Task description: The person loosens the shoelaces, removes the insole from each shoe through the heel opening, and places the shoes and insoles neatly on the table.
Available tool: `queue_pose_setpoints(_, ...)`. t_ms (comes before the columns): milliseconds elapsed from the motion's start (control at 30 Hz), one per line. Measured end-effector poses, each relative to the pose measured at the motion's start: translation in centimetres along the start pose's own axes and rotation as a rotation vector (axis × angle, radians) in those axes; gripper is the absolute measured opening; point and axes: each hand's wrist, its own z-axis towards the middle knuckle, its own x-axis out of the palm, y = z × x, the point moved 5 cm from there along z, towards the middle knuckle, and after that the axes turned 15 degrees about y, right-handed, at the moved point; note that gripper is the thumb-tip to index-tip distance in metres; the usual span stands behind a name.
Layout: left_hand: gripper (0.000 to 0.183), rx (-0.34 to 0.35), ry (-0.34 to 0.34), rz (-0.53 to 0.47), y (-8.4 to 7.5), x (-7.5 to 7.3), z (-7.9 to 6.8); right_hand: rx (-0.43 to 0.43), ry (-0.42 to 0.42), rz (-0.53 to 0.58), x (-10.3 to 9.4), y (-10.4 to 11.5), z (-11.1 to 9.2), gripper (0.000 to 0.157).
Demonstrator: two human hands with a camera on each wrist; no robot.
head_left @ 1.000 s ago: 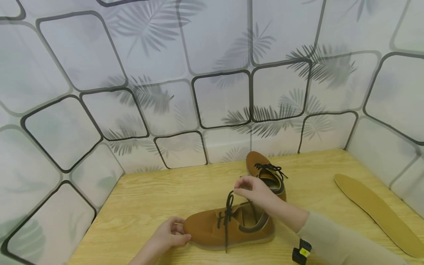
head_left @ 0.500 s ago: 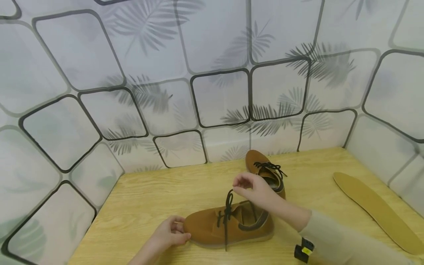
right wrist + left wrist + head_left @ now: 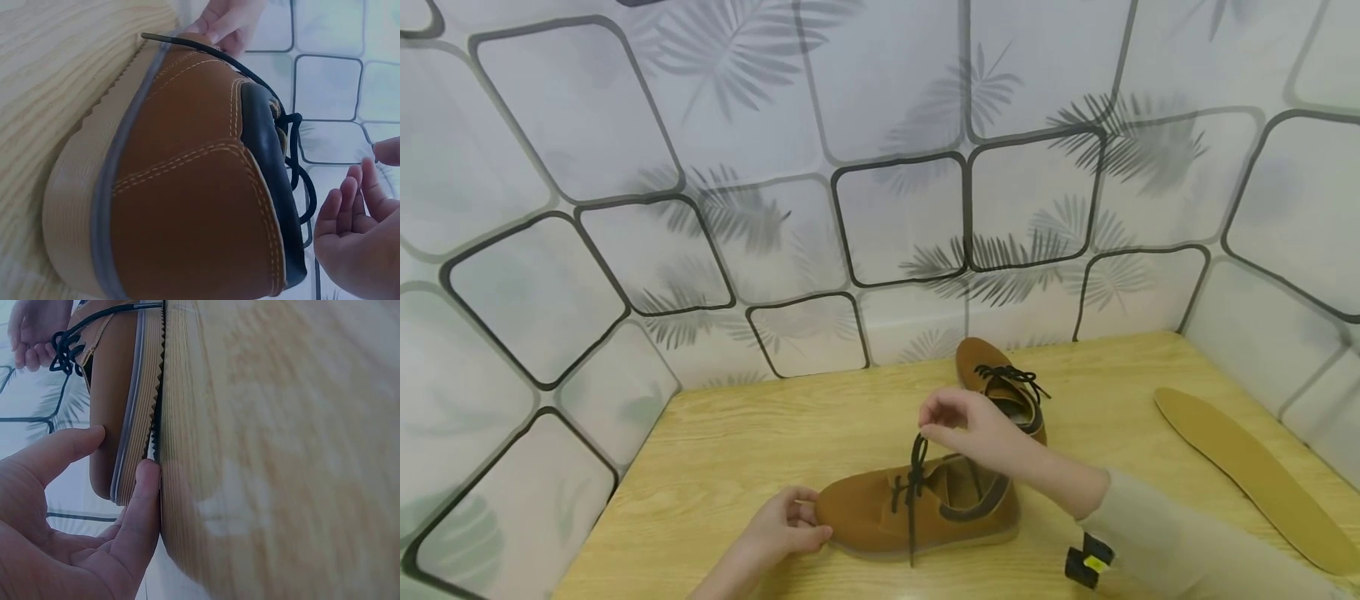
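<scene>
Pinching near shoe (image 3: 943, 527) with left hand (image 3: 778, 529); edged left with right hand (image 3: 981, 427), nearly closed at lace (image 3: 916, 477), cannot tell if holding; apparently leaving it tied.

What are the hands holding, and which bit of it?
The left hand holds the near brown shoe by its toe. The right hand is by its black lace, but I can't tell whether it pinches it.
</scene>
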Motion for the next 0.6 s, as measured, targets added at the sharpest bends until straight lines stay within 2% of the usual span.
queue_pose_setpoints(433,0.065,0.003,0.013,0.003,0.1,-0.1,0.0,-0.030,0.122,0.054,1.8,-1.2,0.6,0.007)
queue_pose_setpoints(600,0.065,0.002,0.015,0.001,0.0,-0.1,-0.1,0.021,0.127,-0.031,2.4,-1.8,0.8,0.011)
